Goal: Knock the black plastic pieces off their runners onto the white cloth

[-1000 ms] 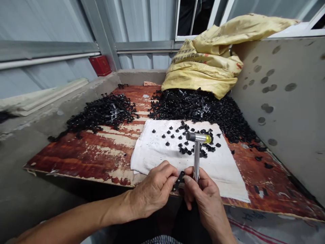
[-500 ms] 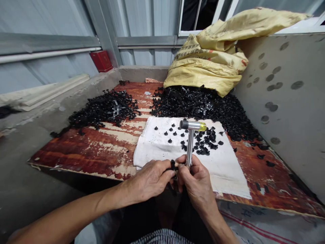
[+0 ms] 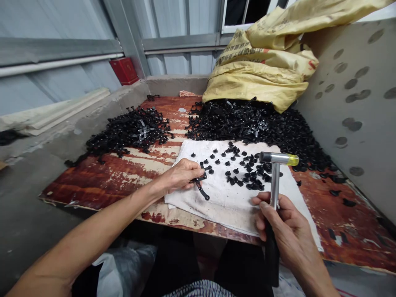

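My left hand is closed on a black branched part over the left side of a white cloth. One arm of that part points down toward the cloth. On the right, my right hand is wrapped round the black handle of a small mallet. The mallet stands upright, with a metal head, one black face and one yellow face. Between and beyond my hands, several small black round pieces lie on the cloth, bunched more thickly toward the right.
A heap of black parts lies at the left of the worn red board. A larger heap spills from a yellow sack at the back. A spotted panel borders the right side.
My hands have moved apart. The left went up and forward over the cloth with the black part; the right moved right with the mallet. The view has shifted slightly.
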{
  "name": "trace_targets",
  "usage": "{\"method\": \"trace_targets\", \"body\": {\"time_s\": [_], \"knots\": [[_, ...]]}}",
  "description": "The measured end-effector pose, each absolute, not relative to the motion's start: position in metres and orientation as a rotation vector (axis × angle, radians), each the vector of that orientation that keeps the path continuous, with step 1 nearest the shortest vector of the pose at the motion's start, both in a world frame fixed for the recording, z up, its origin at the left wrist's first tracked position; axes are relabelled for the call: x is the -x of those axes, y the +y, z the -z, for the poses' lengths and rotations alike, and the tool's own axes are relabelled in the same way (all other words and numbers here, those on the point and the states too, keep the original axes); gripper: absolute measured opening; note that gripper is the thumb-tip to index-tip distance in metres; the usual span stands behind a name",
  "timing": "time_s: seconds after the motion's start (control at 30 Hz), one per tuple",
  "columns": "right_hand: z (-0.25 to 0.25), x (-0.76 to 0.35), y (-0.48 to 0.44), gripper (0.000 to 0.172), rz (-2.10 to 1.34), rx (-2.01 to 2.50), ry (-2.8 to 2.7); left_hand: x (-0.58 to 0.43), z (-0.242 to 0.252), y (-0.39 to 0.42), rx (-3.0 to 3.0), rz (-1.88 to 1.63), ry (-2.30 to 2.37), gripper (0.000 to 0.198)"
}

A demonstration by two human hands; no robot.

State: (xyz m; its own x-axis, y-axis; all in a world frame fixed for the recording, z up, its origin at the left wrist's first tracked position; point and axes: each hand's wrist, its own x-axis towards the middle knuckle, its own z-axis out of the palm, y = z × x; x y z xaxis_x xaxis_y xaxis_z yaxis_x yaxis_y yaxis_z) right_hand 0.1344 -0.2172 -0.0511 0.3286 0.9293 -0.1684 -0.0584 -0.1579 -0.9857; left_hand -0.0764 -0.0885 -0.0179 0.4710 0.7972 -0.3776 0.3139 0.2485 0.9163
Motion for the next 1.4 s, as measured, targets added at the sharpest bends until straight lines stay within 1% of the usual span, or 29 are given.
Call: {"method": "trace_targets", "body": {"time_s": [0.23,0.47,0.53,0.97,1.4], "knots": [[0.054,-0.137,-0.215,0.044,-1.105,1.427,-0.832,0.069,0.019,-0.082,-1.290,-0.411,1.108,0.029],[0.065,-0.141,-0.219,0.030,-1.126,1.352,-0.783,0.065,0.014,-0.082,-1.242,-0.393,1.160,0.031],[0.067,-0.141,-0.219,0.028,-1.126,1.351,-0.783,0.064,0.012,-0.082,-1.230,-0.389,1.171,0.032],[0.067,-0.141,-0.219,0.028,-1.108,1.324,-0.765,0.065,0.011,-0.081,-1.163,-0.388,1.156,0.034],[0.069,-0.142,-0.220,0.025,-1.094,1.331,-0.774,0.067,0.016,-0.079,-1.158,-0.395,1.134,0.027]]}}
